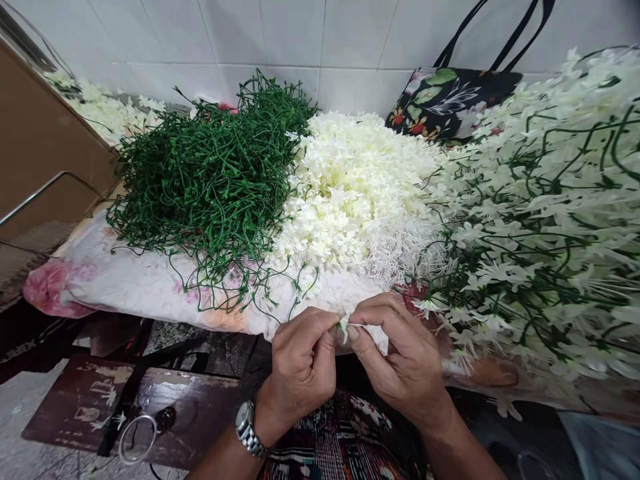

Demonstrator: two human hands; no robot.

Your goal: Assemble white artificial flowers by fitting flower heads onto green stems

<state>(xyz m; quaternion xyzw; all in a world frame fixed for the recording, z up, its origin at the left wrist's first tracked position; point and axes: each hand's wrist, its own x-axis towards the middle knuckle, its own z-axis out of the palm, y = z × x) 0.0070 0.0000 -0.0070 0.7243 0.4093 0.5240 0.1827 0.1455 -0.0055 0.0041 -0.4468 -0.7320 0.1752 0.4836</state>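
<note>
My left hand [303,363] and my right hand [400,353] meet at the front edge of a floral cloth [125,280]. Both pinch one small artificial flower piece [345,327] with a thin white stamen between thumb and forefinger. A metal watch [247,430] is on my left wrist. Behind the hands lie a tangle of green plastic stems [210,180], a heap of loose white flower heads [360,193], and a big pile of assembled white flower sprays [550,220] at the right.
A black floral bag [445,100] leans on the tiled wall. A brown panel with a metal rail [45,147] stands at the left. Below, a dark board [100,407] holds a metal ring [137,440]. Patterned fabric [345,440] covers my lap.
</note>
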